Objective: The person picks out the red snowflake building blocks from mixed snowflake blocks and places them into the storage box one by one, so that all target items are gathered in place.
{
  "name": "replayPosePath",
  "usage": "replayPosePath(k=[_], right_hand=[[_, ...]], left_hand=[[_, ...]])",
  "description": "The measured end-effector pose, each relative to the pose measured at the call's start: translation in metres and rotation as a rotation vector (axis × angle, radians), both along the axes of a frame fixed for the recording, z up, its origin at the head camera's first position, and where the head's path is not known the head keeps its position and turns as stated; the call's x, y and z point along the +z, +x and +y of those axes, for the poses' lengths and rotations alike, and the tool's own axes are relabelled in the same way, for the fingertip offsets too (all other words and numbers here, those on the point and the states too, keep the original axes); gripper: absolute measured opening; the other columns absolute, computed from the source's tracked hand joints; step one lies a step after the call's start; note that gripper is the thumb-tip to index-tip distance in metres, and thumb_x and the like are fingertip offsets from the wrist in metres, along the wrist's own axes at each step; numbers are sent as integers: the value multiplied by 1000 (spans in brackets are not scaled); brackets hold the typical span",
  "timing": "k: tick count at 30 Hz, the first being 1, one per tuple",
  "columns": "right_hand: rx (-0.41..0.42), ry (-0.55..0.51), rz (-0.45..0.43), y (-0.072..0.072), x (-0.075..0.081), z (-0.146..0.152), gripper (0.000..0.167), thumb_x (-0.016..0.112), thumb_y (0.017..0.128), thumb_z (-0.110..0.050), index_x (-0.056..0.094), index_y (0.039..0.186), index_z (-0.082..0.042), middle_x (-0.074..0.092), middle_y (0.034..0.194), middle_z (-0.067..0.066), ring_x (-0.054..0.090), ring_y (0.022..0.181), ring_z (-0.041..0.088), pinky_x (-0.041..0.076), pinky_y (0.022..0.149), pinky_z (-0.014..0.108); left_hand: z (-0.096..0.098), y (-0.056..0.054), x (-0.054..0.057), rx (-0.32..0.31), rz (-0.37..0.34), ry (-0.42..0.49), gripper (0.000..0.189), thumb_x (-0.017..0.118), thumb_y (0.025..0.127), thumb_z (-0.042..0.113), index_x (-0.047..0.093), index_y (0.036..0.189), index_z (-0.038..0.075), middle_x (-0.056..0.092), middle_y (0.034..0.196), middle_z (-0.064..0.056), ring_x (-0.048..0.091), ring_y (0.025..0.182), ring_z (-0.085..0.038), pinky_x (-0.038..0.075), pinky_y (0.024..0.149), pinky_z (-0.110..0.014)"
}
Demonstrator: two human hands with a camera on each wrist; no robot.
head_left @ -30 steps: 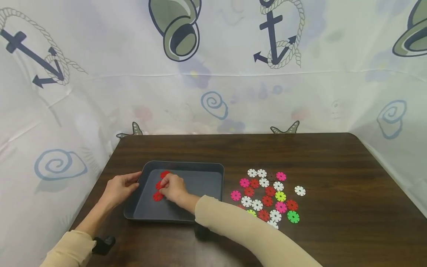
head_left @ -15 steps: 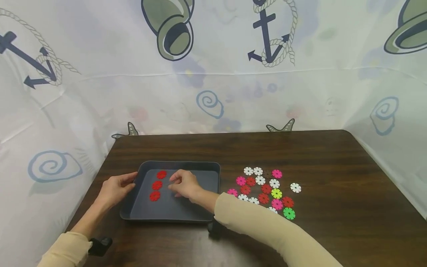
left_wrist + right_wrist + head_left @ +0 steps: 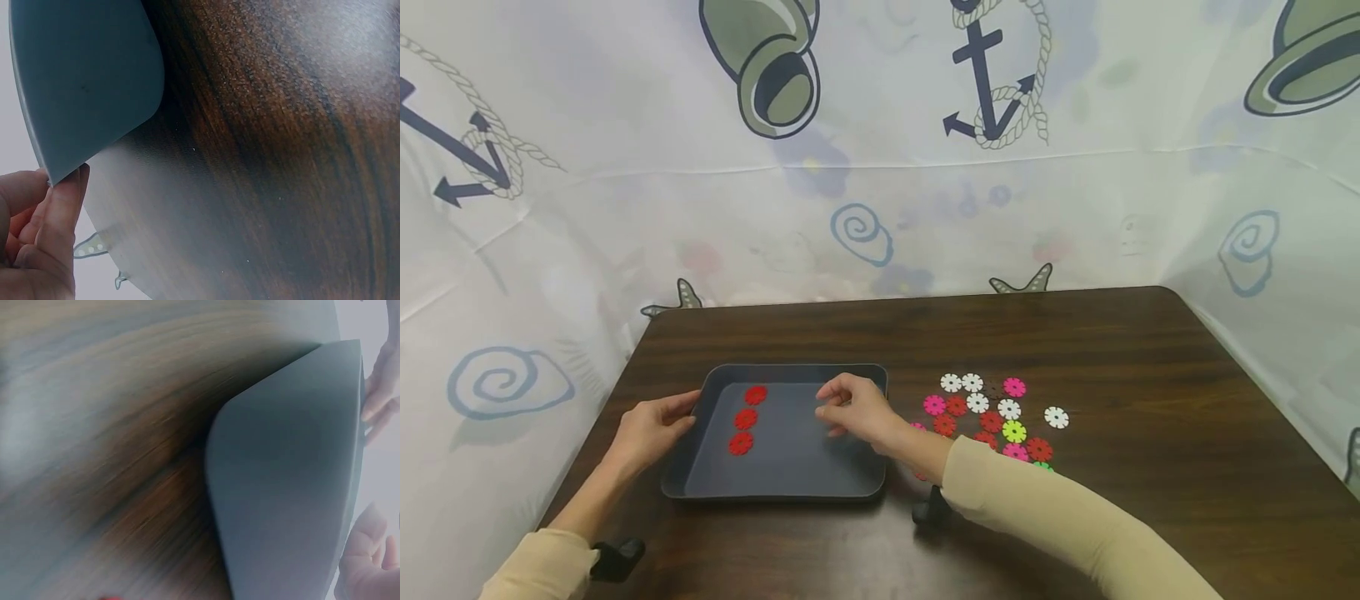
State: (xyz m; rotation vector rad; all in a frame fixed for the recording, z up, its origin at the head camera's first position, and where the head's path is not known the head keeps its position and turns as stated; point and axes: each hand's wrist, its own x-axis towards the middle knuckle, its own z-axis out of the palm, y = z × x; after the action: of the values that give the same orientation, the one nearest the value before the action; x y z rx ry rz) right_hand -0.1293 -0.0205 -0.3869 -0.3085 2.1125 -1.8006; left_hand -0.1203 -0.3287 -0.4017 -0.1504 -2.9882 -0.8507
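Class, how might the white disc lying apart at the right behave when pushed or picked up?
The white disc would probably slide rather than tip, since it lies flat on the table. It is likely light, looking thin and much smaller than the right hand. Its notched edge may offer some grip.

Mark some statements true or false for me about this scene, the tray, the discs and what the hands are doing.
1. Three red discs show in the tray. True.
2. The left hand grips the tray's rim. True.
3. The right hand grips a green disc. False: it is over the tray, with no disc visible in it.
4. All discs outside the tray are red. False: white discs, pink discs and a yellow disc lie on the table too.
5. The tray is round. False: it is rectangular with rounded corners.
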Motion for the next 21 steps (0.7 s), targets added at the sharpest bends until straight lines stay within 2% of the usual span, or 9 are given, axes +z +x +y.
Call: replayPosePath(k=[4,9,18,21], right_hand=[[-19,-13,8,3,0,17,26,65,85,-1,58,108,6,57,84,9,64,77,36,56,70,42],[-33,-34,-7,4,-2,39,25,64,86,-1,57,109,5,57,84,7,64,75,25,56,72,41],[-102,-13,-2,7,-10,79,26,62,86,0,54,110,8,57,85,8,63,75,22,56,71,40],[-117,13,15,10,-11,92,27,62,86,-1,54,110,9,57,86,10,62,74,21,56,73,41]], left_hand=[[0,0,-1,3,-12,5,41,62,86,7,56,124,-7,62,113,-28,64,98,-40,53,73,-44],[-1,-1,-1,-3,-17,-3,41,63,87,8,56,124,-8,62,113,-29,64,98,-41,52,73,-46],[1,0,0,-4,-23,-7,42,63,87,8,55,125,-8,61,114,-30,64,97,-41,52,73,-47],[1,0,1,-3,-20,-9,42,63,87,8,55,125,-7,61,114,-29,65,98,-40,53,71,-43]])
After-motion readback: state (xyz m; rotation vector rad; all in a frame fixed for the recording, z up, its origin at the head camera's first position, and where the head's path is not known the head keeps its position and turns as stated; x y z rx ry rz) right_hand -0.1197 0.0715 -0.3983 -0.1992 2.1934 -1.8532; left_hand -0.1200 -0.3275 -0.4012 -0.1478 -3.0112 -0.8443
